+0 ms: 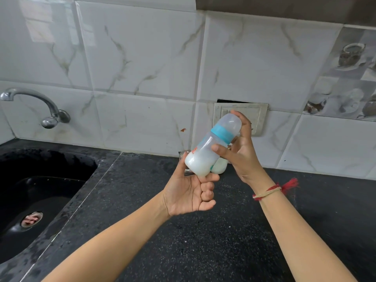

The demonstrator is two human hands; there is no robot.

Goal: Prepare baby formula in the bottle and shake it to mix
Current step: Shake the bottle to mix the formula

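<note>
A clear baby bottle (205,154) with a blue collar and a frosted cap is held tilted above the black counter, cap pointing up and right. White milky liquid fills its lower part. My right hand (239,151) grips the bottle at the neck and cap. Beneath the base, my left hand (190,195) has its fingers curled, one fingertip touching the bottom.
A pale green container (281,166) and a metal object (186,153) stand behind the bottle at the wall, mostly hidden. A black sink (40,192) with a chrome tap (40,104) lies to the left. A switch plate (258,117) is on the tiled wall. Black granite counter (203,241) spreads below my arms.
</note>
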